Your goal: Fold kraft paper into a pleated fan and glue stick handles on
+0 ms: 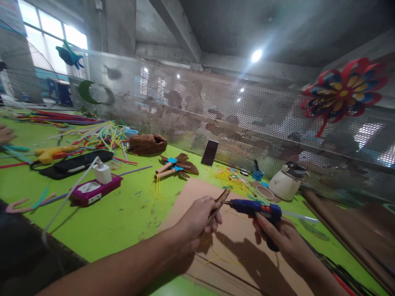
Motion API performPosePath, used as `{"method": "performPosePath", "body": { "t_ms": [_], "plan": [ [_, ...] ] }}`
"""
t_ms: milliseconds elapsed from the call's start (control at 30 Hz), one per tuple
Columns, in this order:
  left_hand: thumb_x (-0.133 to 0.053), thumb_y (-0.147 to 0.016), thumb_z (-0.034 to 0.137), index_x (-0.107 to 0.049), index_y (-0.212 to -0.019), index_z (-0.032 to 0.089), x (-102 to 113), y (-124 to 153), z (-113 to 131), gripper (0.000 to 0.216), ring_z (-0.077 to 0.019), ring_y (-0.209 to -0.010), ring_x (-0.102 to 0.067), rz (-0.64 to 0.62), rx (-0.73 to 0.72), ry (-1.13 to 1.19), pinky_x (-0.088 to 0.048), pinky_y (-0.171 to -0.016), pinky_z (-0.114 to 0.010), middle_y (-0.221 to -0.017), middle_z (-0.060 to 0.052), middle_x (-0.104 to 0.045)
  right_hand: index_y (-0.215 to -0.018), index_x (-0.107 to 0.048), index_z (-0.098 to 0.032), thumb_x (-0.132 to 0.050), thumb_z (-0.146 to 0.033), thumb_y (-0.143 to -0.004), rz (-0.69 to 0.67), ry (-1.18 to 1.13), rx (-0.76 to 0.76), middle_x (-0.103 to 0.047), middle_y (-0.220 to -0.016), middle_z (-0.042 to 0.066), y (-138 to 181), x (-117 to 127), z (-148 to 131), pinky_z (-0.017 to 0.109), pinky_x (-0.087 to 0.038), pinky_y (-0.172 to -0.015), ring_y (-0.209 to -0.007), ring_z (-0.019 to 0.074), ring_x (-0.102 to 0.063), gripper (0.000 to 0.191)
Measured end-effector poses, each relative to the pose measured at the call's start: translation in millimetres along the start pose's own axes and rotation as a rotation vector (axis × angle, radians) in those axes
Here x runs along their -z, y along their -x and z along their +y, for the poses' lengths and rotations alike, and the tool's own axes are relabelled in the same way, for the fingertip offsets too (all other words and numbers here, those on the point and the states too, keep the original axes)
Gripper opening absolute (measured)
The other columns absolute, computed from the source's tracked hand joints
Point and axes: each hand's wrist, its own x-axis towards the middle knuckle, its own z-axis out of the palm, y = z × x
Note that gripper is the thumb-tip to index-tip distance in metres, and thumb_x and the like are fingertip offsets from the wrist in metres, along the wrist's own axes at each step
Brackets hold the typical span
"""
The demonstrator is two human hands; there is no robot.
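Note:
My left hand is closed around a thin, folded brown piece whose pointed end sticks up past the fingers; its exact kind is unclear. In my right hand is a blue glue gun, its nozzle pointing left and touching or very near the brown piece. A clear glue stick juts from the back of the gun. Both hands are above a brown cardboard sheet, where loose yellow strands lie. Beyond it rest brown winged figures with blue bits and rolled tubes.
A purple power strip with a white plug stands left. Behind it are a black pouch, a yellow glue gun and coloured strips. A phone leans by the mesh screen; a white kettle stands right. Another person's hand shows far left.

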Motion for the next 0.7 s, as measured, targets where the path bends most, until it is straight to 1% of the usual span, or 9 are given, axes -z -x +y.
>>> {"method": "performPosePath", "body": {
  "t_ms": [133, 267, 467, 567, 700],
  "plan": [
    [-0.039, -0.075, 0.023, -0.046, -0.074, 0.017, 0.3, -1.2, -1.2, 0.009, -0.0050, -0.040, -0.039, -0.008, -0.024, -0.002, -0.015, -0.037, -0.019, -0.059, 0.002, -0.052, -0.053, -0.056, -0.016, -0.035, -0.056, -0.087, -0.013, -0.008, 0.031, -0.049, -0.058, 0.002, 0.0, -0.4, 0.5, 0.026, -0.031, -0.052, -0.055, 0.0142, -0.044, 0.057],
    [-0.039, -0.074, 0.021, -0.045, -0.074, 0.017, 0.4, -1.0, -0.6, 0.007, -0.0044, -0.039, -0.038, 0.010, 0.000, -0.003, -0.015, -0.037, -0.018, -0.058, 0.002, -0.052, -0.053, -0.057, -0.016, -0.037, -0.057, -0.086, 0.016, -0.002, 0.010, -0.049, -0.057, 0.003, -0.6, 0.9, 2.2, 0.026, -0.033, -0.053, -0.056, 0.0150, -0.045, 0.057],
    [-0.039, -0.074, 0.021, -0.045, -0.077, 0.017, 1.3, -1.4, -1.9, 0.007, -0.0047, -0.040, -0.038, -0.012, -0.010, 0.027, -0.015, -0.037, -0.018, -0.059, 0.002, -0.052, -0.052, -0.054, -0.016, -0.034, -0.056, -0.087, 0.005, -0.017, 0.036, -0.051, -0.057, 0.003, -1.1, -0.7, 3.0, 0.026, -0.033, -0.052, -0.057, 0.0150, -0.047, 0.057],
    [-0.040, -0.074, 0.022, -0.045, -0.076, 0.017, 1.4, -2.3, -2.4, 0.007, -0.0047, -0.040, -0.038, 0.002, -0.003, 0.028, -0.016, -0.037, -0.017, -0.059, 0.001, -0.053, -0.055, -0.056, -0.015, -0.037, -0.058, -0.085, 0.057, -0.027, 0.016, -0.051, -0.054, 0.003, -4.1, 0.3, 6.4, 0.027, -0.036, -0.051, -0.054, 0.0152, -0.048, 0.056],
    [-0.041, -0.074, 0.024, -0.045, -0.074, 0.018, 2.7, -3.6, -2.8, 0.007, -0.0054, -0.041, -0.039, -0.006, -0.003, 0.029, -0.015, -0.036, -0.018, -0.059, 0.001, -0.053, -0.057, -0.056, -0.016, -0.041, -0.059, -0.083, 0.136, -0.127, 0.041, -0.050, -0.051, 0.003, -9.8, 3.9, 15.3, 0.028, -0.042, -0.052, -0.052, 0.0157, -0.049, 0.052]
  ]
}}
